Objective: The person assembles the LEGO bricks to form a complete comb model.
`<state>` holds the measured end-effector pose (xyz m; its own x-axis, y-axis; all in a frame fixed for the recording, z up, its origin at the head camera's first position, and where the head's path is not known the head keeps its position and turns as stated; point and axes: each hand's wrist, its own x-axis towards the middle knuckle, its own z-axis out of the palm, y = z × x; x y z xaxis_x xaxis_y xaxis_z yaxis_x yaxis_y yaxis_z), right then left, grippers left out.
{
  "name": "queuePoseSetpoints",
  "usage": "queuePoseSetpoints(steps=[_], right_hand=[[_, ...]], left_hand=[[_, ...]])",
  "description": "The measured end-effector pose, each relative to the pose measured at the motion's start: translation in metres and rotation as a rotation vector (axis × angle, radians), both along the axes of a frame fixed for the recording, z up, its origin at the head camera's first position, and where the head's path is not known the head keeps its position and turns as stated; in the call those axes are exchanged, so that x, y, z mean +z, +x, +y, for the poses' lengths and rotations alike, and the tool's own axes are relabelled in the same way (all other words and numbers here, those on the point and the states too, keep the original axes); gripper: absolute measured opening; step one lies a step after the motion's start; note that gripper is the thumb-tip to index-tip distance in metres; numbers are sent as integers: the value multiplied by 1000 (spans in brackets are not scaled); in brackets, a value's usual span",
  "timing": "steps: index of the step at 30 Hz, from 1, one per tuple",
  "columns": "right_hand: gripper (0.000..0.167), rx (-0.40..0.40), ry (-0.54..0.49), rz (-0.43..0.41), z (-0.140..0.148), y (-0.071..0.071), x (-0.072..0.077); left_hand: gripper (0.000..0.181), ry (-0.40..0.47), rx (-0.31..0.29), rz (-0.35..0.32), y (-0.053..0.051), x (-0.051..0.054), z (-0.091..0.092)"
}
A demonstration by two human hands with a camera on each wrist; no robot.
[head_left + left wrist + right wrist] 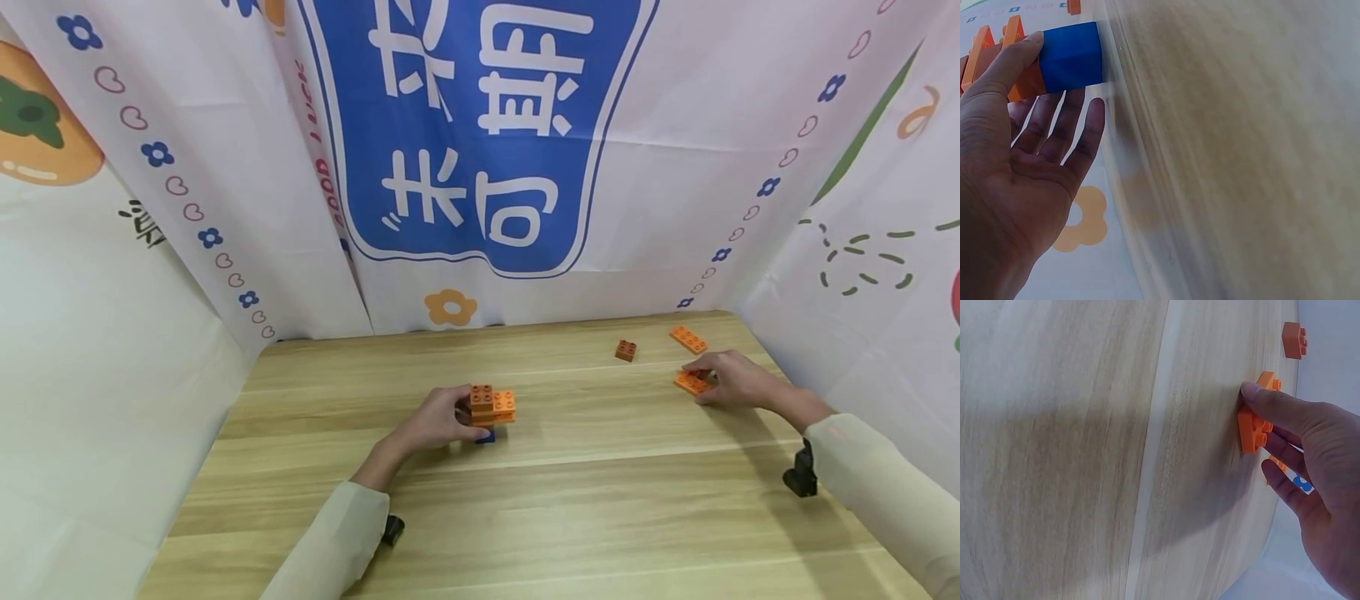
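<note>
In the head view my left hand [438, 418] grips a stack of toy building bricks [482, 402]. The stack has brown and orange bricks above a blue brick [1072, 57], which is at the bottom. In the left wrist view the thumb presses along the stack's side, and some fingers are partly hidden behind it. At the right, my right hand [731, 379] pinches a flat orange brick [691, 382] lying at the table surface. Its thumb crosses the near side of that flat brick [1249, 431], with the fingers on the far side.
A small brown brick [626, 350] lies toward the back of the wooden table [570, 517]. Another flat orange brick [687, 339] lies near the back right corner, beyond my right hand. Printed white cloth [645, 208] hangs behind the table and along both sides.
</note>
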<state>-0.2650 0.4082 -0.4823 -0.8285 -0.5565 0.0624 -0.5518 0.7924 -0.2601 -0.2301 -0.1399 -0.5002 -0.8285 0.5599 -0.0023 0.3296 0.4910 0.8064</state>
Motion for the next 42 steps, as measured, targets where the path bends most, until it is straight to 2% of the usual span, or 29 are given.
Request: queuePoseSetpoints(steps=[7,17,23,29,37,42], right_hand=[[42,6,-18,-2,-3,-1,-2],[41,25,-4,33,-8,-2,1],[41,36,-31,42,-14,-3,9],[41,51,-10,62,-30,3,20],[43,112,-21,44,-54,4,30],[44,136,-34,63,-66,8,34]], left_hand=[[46,-9,5,-2,0,0,0],[44,-9,6,-14,2,3,1],[42,-21,5,-4,1,4,1],[42,-28,5,-1,1,4,1],[44,-34,2,31,0,2,1],[44,-36,-5,45,0,2,1]])
